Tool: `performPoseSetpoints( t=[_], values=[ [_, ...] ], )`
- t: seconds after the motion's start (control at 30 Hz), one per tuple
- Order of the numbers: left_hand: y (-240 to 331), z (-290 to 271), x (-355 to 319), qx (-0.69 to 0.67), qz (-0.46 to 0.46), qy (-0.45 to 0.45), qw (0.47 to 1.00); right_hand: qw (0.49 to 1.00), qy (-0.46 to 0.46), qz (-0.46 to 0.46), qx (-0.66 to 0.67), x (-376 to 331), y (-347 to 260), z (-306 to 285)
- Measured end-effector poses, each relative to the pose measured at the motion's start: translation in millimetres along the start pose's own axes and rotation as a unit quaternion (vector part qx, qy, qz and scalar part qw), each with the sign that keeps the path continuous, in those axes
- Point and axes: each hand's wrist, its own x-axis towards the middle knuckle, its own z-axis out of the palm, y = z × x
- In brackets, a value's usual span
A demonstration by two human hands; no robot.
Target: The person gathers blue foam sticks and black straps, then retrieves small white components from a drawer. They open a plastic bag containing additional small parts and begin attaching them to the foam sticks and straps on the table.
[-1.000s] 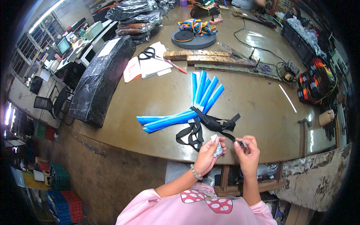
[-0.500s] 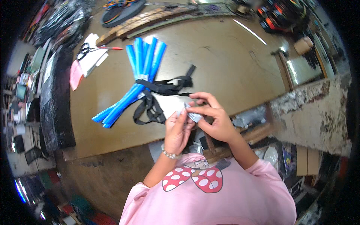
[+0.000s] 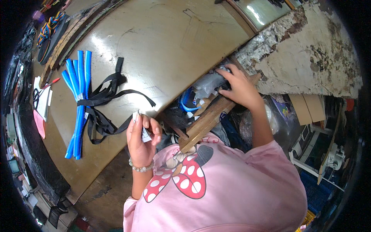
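My left hand (image 3: 141, 141) is closed at the table's front edge, pinching a small white label (image 3: 145, 135) with dark print. One black strap (image 3: 104, 123) runs up to its fingertips; whether it is gripped too is hidden. That strap belongs to a bundle of blue tubes (image 3: 80, 100) lying on the table, with another black strap (image 3: 106, 94) wrapped across its middle. My right hand (image 3: 241, 87) reaches over an open wooden drawer, thumb and fingers apart, fingertips beside a crumpled clear plastic bag (image 3: 208, 85). Nothing shows in its grasp.
The drawer's wooden front (image 3: 205, 129) sits close to my body, with a blue band (image 3: 187, 102) inside. Scissors (image 3: 38, 94) and a pink piece (image 3: 39, 123) lie at the table's left. A peeling worn slab (image 3: 301, 54) adjoins on the right, above cardboard (image 3: 305, 110).
My view has swung to the right. My hands were together over a small silvery-white piece; now my right hand has moved right to the drawer, while my left stays near the table edge with the label.
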Motion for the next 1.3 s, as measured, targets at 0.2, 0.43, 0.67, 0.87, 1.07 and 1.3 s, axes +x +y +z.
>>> performPoseSetpoints(
  t=[0.2, 0.43, 0.67, 0.87, 1.07, 1.3],
  values=[
    [-17, 11, -3, 0.151, -0.100, -0.036, 0.983, 0.987, 0.060, 0.059, 0.134, 29, 32, 45],
    [-51, 56, 37, 0.638, 0.127, -0.170, 0.740, 0.968, 0.145, 0.014, 0.202, 36, 28, 55],
    [-83, 87, 99, 0.717, 0.200, -0.307, 0.593, 0.989, -0.055, -0.014, 0.139, -19, 1, 50],
    [-109, 74, 115, 0.740, 0.109, -0.296, 0.595, 0.971, -0.163, -0.112, 0.133, -6, 45, 1],
    [-141, 35, 145, 0.726, 0.175, -0.226, 0.626, 0.958, -0.077, 0.179, 0.209, 2, 55, -17],
    [-130, 32, 135, 0.701, 0.236, -0.296, 0.604, 0.976, -0.139, 0.148, -0.080, 23, 47, 17]
  ],
)
